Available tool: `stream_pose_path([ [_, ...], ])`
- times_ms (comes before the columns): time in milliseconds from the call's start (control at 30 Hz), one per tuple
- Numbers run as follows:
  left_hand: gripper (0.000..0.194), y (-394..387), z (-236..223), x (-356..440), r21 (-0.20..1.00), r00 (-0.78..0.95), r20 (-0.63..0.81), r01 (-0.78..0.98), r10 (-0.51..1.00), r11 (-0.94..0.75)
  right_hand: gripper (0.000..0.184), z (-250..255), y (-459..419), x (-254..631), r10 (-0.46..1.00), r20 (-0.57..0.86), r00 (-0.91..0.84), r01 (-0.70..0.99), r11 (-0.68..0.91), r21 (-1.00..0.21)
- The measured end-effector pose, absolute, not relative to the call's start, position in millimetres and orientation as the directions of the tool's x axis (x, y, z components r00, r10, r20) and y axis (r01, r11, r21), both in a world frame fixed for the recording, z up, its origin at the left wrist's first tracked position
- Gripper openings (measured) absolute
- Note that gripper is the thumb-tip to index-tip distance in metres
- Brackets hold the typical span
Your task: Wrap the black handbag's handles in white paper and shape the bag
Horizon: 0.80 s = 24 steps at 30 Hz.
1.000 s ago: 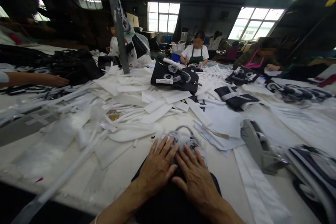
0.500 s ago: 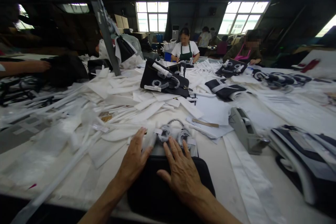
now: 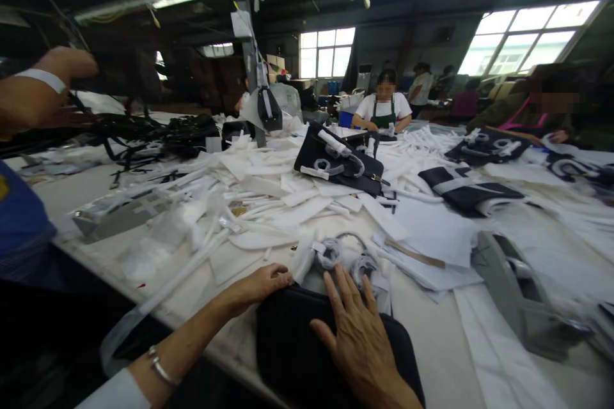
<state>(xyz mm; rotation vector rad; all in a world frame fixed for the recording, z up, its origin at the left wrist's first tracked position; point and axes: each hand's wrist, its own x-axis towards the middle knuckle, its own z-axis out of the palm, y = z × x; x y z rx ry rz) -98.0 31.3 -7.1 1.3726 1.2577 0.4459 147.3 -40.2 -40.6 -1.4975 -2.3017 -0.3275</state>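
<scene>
A black bag (image 3: 297, 339) lies flat on the table's front edge, directly before me. Against its far side are its handle parts (image 3: 330, 254), coiled and wrapped in clear plastic. My right hand (image 3: 357, 332) rests flat on the bag, fingers spread, with the fingertips reaching the wrapped parts. At the bag's far left corner, my left hand (image 3: 268, 282) has its fingers bent together over the edge. The undersides of those fingers are hidden.
White paper strips (image 3: 268, 204) are heaped across the table. Another black handbag (image 3: 338, 160) lies on them. A grey tape dispenser (image 3: 522, 294) stands right; another person's arm (image 3: 43, 86) reaches in from the left. A person in a green apron (image 3: 384, 108) sits opposite.
My left hand has gone from lying beside the wrapped handle, fingers extended, to bending over the bag's corner. My right hand stays flat on the bag. The view has swung left.
</scene>
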Motion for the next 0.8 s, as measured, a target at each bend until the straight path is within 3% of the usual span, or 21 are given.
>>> stream_pose_path([
  [133, 0.065, 14.3, -4.4, -101.0, 0.896, 0.554, -0.428, 0.159, 0.714, 0.414, 0.077, -46.0, -36.4, 154.1, 0.799, 0.465, -0.381, 0.904, 0.427, 0.006],
  [233, 0.061, 9.3, -11.0, -96.2, 0.875, 0.516, -0.439, 0.058, 0.736, 0.481, 0.076, -48.2, -34.5, 155.8, 0.786, 0.475, -0.395, 0.897, 0.441, 0.015],
  [367, 0.054, 22.7, -24.5, -89.0, 0.856, 0.331, -0.513, 0.136, 0.792, 0.498, 0.075, -50.8, -33.0, 154.3, 0.771, 0.5, -0.395, 0.899, 0.436, 0.037],
  [533, 0.046, 45.6, -30.9, -74.9, 0.873, 0.312, -0.487, 0.191, 0.816, 0.448, 0.075, -52.3, -32.5, 154.5, 0.736, 0.54, -0.408, 0.897, 0.433, 0.088],
  [800, 0.011, 58.4, -29.3, -62.7, 0.902, 0.12, -0.209, 0.408, 0.971, 0.143, 0.076, -50.1, -31.4, 158.1, 0.702, 0.539, -0.466, 0.872, 0.466, 0.149],
])
